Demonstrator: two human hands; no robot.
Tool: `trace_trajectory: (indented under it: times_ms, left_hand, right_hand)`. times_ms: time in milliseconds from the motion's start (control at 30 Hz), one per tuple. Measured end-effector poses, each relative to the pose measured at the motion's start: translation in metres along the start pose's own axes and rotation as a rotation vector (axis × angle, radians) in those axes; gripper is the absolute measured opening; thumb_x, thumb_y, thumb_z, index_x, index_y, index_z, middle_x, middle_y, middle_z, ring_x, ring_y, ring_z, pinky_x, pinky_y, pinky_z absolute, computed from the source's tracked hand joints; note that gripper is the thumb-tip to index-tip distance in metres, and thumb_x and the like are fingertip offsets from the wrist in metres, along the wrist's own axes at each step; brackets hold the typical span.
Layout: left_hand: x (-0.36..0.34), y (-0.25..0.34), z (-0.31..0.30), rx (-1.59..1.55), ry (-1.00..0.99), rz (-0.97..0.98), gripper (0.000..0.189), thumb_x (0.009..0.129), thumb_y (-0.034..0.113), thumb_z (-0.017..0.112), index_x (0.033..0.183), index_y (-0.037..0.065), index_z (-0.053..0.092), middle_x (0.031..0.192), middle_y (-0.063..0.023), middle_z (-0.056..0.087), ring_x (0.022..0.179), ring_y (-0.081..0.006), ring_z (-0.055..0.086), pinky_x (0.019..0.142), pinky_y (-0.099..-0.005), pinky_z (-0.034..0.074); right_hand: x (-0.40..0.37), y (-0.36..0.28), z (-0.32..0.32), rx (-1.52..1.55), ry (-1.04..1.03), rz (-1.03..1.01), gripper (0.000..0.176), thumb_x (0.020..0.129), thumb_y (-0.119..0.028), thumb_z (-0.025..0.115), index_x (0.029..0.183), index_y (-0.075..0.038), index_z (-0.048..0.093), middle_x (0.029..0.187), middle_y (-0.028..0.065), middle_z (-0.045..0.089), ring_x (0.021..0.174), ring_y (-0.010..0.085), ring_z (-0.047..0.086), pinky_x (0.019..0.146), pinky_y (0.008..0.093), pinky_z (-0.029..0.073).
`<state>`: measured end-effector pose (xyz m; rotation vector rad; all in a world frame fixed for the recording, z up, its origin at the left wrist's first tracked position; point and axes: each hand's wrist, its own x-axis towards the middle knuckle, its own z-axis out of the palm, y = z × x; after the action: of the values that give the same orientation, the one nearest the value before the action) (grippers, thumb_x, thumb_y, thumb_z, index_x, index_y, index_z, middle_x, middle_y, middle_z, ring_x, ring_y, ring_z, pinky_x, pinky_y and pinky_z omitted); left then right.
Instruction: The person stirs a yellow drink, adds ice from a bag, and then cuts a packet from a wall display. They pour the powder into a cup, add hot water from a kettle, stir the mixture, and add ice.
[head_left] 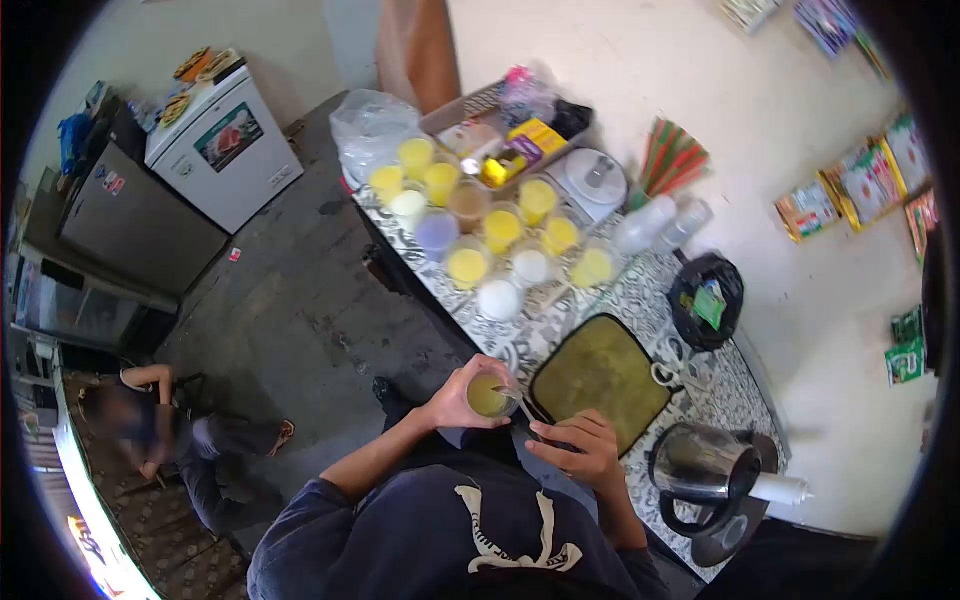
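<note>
My left hand (460, 393) is wrapped round a clear cup (489, 396) with cloudy yellow-green liquid in it. A metal spoon (517, 397) slants out of that cup over its right rim. The fingers of my right hand (580, 443) close on the handle end of the spoon. Just beyond the right hand lies a dark-rimmed tray (600, 375) with a greenish surface. Farther off on the patterned counter stand several cups of yellow drink (503, 228), along with a purple cup (437, 233) and a brown one (469, 204).
An electric kettle (705, 470) stands at the counter's right. Behind the tray is a black bag-lined bin (707, 300). A crate (480, 105) of packets is at the back. On the left are a white freezer (225, 150) and a seated person (190, 440).
</note>
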<state>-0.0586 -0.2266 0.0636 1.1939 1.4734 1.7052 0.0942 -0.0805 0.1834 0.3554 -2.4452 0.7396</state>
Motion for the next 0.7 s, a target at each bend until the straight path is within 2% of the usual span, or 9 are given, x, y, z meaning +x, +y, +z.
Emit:
trace_trajectory:
  times_ms: [133,200,233,300,333,367,500,600,700]
  left_hand:
    - [-0.035,0.012,-0.076,0.05,0.125,-0.055,0.065,0.059,0.015,0.082,0.109,0.003,0.042,0.097,-0.0098,0.06,0.092,-0.0213,0.06,0.082,-0.0326,0.047]
    - [-0.057,0.01,-0.118,0.12,0.221,-0.035,0.066,0.059,0.015,0.082,0.11,0.003,0.042,0.098,-0.0102,0.06,0.092,-0.0213,0.06,0.083,-0.0328,0.047]
    - [-0.066,0.009,-0.142,0.183,0.314,-0.021,0.067,0.059,0.016,0.083,0.111,0.003,0.042,0.099,-0.0106,0.06,0.093,-0.0212,0.06,0.083,-0.033,0.047]
    - [-0.085,0.009,-0.188,0.207,0.37,-0.071,0.068,0.059,0.016,0.083,0.112,0.003,0.042,0.1,-0.0112,0.061,0.094,-0.0218,0.06,0.083,-0.0331,0.047]
    - [-0.091,0.01,-0.211,0.268,0.425,-0.084,0.068,0.059,0.016,0.082,0.112,0.003,0.042,0.101,-0.0114,0.061,0.095,-0.022,0.06,0.083,-0.0335,0.047]
    - [-0.096,0.011,-0.232,0.331,0.479,-0.097,0.067,0.059,0.016,0.082,0.112,0.003,0.042,0.102,-0.0115,0.06,0.095,-0.0223,0.06,0.083,-0.0339,0.047]
    - [-0.109,0.005,-0.301,0.365,0.664,-0.133,0.067,0.059,0.015,0.081,0.112,0.002,0.042,0.105,-0.012,0.059,0.097,-0.0228,0.059,0.086,-0.0339,0.046]
    - [-0.111,0.001,-0.345,0.337,0.719,-0.194,0.069,0.058,0.014,0.081,0.113,0.002,0.042,0.104,-0.0112,0.057,0.099,-0.0212,0.056,0.088,-0.0333,0.044]
    - [-0.101,-0.013,-0.387,0.283,0.797,-0.184,0.07,0.058,0.014,0.082,0.114,0.002,0.042,0.104,-0.0108,0.057,0.099,-0.0203,0.056,0.088,-0.0324,0.043]
  right_hand:
    - [0.049,-0.009,0.068,0.062,0.042,-0.017,0.027,0.066,-0.008,0.068,0.092,-0.016,0.067,0.094,0.0013,0.065,0.069,0.0131,0.061,0.06,0.025,0.046]
    - [0.078,-0.017,0.115,0.247,0.191,0.081,0.019,0.076,-0.002,0.063,0.094,-0.008,0.064,0.091,0.0077,0.065,0.071,0.0159,0.063,0.064,0.0263,0.048]
    - [0.088,-0.018,0.144,0.249,0.192,0.068,0.019,0.076,-0.002,0.063,0.094,-0.008,0.064,0.091,0.0077,0.065,0.071,0.0159,0.063,0.064,0.0263,0.048]
    - [0.103,-0.03,0.199,0.576,0.46,0.53,0.014,0.086,0.002,0.052,0.099,0.0,0.058,0.089,0.0144,0.063,0.074,0.0186,0.063,0.068,0.027,0.05]
    - [0.118,-0.035,0.217,0.653,0.464,0.679,0.016,0.091,0.0,0.044,0.103,0.005,0.053,0.089,0.0166,0.06,0.076,0.0197,0.063,0.069,0.0271,0.05]
    - [0.132,-0.035,0.239,0.717,0.521,0.725,0.019,0.092,-0.007,0.046,0.107,0.004,0.05,0.088,0.0139,0.057,0.069,0.0204,0.061,0.068,0.0302,0.05]
    - [0.177,-0.027,0.302,0.788,0.459,0.762,0.024,0.093,-0.01,0.046,0.113,0.004,0.05,0.082,0.0055,0.047,0.07,0.0189,0.062,0.066,0.0282,0.05]
    - [0.208,-0.016,0.331,1.024,0.256,0.946,0.03,0.094,-0.018,0.046,0.115,0.003,0.051,0.086,0.0048,0.057,0.073,0.0165,0.062,0.068,0.0252,0.048]
    - [0.24,-0.004,0.352,1.227,0.228,1.13,0.033,0.093,-0.018,0.047,0.12,0.002,0.05,0.088,0.005,0.06,0.078,0.0152,0.062,0.071,0.0233,0.046]
